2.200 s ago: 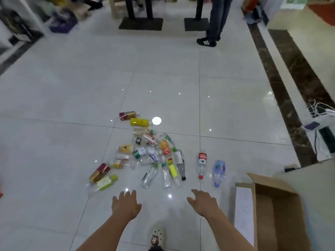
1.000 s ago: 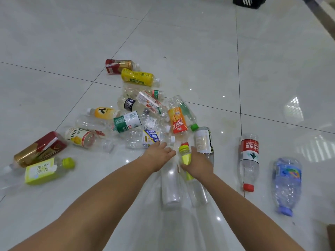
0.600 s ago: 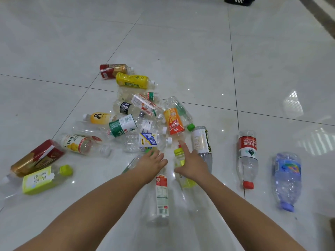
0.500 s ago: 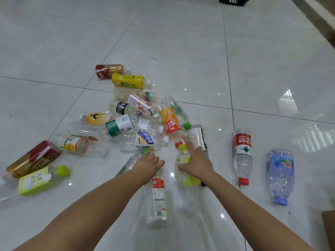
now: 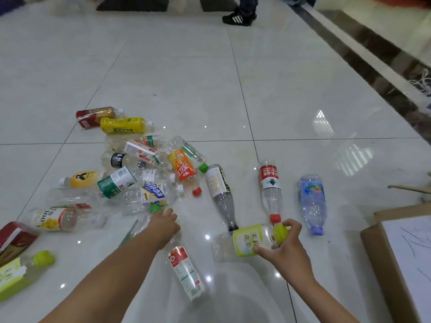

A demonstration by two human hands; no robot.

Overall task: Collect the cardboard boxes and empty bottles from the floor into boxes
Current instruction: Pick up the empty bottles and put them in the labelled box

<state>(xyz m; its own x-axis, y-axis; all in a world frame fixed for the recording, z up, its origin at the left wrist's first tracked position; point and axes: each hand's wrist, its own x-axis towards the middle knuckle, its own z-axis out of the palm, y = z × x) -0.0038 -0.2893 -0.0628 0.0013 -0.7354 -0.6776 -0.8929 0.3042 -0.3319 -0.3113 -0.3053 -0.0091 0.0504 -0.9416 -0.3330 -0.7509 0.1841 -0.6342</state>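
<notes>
One lime bottle [image 5: 247,241], likely light and crushable, my right hand [image 5: 286,250] is pinching near its cap [image 5: 280,232]; whether my left hand [image 5: 163,226] is gripping, I cannot tell.

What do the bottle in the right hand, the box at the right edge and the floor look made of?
The yellow-green-labelled bottle looks like clear glossy plastic, its body see-through. The cardboard box is matte brown, with a raw edge. The floor looks like polished tile, ceramic or stone: grout lines, mirror-like reflections.
</notes>
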